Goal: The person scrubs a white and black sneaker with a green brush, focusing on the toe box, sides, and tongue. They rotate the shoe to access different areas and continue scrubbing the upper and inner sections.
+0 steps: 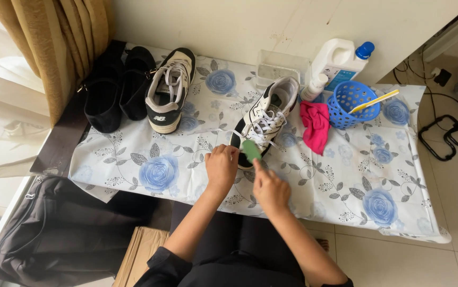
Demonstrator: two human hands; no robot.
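Steadying the black-and-white sneaker (263,119) mid-worktop (149,159) at its toe, left hand (221,166) closed in a firm grip. Scrubbing that toe, right hand (270,188) clamped on green brush (251,150). Possibly shoving sneaker sideways if pressing hard.

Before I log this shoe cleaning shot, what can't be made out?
Head view only:
- Toe of the sneaker: hidden by the left hand and green brush.
- Right hand palm and grip: faces away.
- Basket contents: too small.
- Black bag: cut by the left edge.
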